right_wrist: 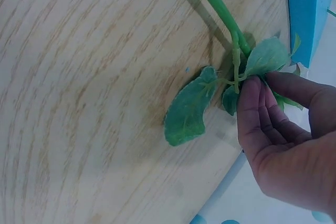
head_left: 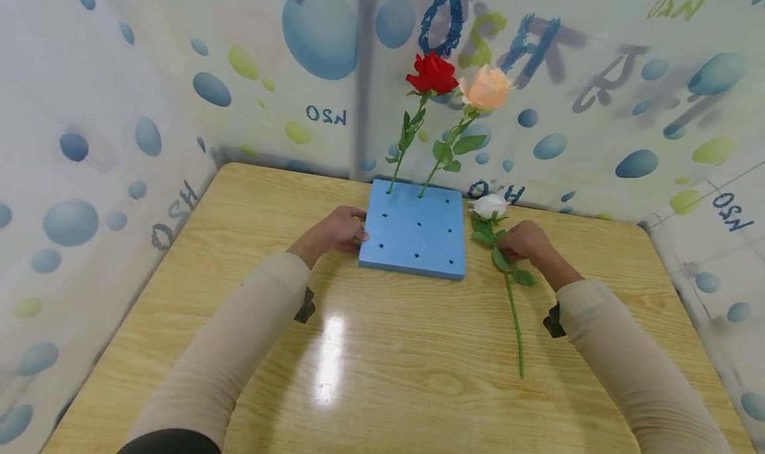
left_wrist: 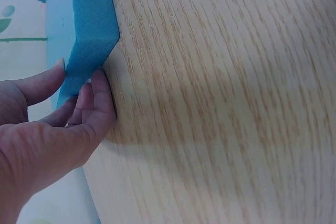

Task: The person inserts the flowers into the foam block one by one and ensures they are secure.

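Observation:
A blue foam board [head_left: 398, 236] with several small holes lies on the wooden table. My left hand [head_left: 342, 228] grips its left edge; in the left wrist view the thumb is against the upper edge and the curled fingers are at the lower side. To the right of the board, my right hand [head_left: 526, 243] pinches a white rose [head_left: 490, 206] by its leafy upper stem. The right wrist view shows fingertips and thumb meeting at a green leaf [right_wrist: 269, 56]. The rose's bare stem [head_left: 515, 321] stretches toward the table's front.
A red rose [head_left: 432, 74] and a peach rose [head_left: 487, 89] stand tilted in holes along the board's back edge. Behind the wooden table [head_left: 418, 361] rises a wall [head_left: 269, 102] covered in a blue and green dotted print. More printed covering borders both sides.

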Tool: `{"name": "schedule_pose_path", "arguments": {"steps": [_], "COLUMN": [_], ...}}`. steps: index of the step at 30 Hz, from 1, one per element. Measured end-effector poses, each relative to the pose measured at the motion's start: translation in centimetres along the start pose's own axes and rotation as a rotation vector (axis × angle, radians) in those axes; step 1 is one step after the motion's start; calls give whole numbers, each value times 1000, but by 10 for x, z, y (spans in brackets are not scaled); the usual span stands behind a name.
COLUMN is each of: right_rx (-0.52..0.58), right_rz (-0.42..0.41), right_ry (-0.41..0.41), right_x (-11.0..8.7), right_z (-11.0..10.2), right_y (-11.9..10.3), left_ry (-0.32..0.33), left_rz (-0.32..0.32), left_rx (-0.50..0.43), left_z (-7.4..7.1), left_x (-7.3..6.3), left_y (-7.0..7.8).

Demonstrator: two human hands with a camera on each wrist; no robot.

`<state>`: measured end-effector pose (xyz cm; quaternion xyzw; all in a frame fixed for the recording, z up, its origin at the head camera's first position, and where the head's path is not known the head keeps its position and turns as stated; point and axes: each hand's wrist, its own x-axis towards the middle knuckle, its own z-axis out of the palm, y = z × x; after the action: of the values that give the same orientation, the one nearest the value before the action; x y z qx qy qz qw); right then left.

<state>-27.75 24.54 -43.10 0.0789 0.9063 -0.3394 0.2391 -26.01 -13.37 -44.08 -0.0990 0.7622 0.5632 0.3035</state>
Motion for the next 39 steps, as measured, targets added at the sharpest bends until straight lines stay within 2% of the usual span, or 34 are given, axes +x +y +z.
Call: {"name": "schedule_pose_path", "arguments": {"steps": [9,14,23,31,39], "right_rx": [-55,7,35,124,66], "right_rz": [-2,-11,-66,-86,-107], "right_ry": [33,30,8,40,109], "right_x": [-1,-4,-15,-24,-31], "right_z": [-5,-11,-26,-41,-50], "right_y": [-6,-11,-22,-25,-30], "left_ry": [1,0,5,2,2], "left_rz": [-3,1,5,2,0], "left_rx": [5,6,6,7,16], "left_z": [-1,-1,-1,-1,-1], "left_x": [-1,1,-1,0,2], "left_y": [1,0,1,0,-1]}}
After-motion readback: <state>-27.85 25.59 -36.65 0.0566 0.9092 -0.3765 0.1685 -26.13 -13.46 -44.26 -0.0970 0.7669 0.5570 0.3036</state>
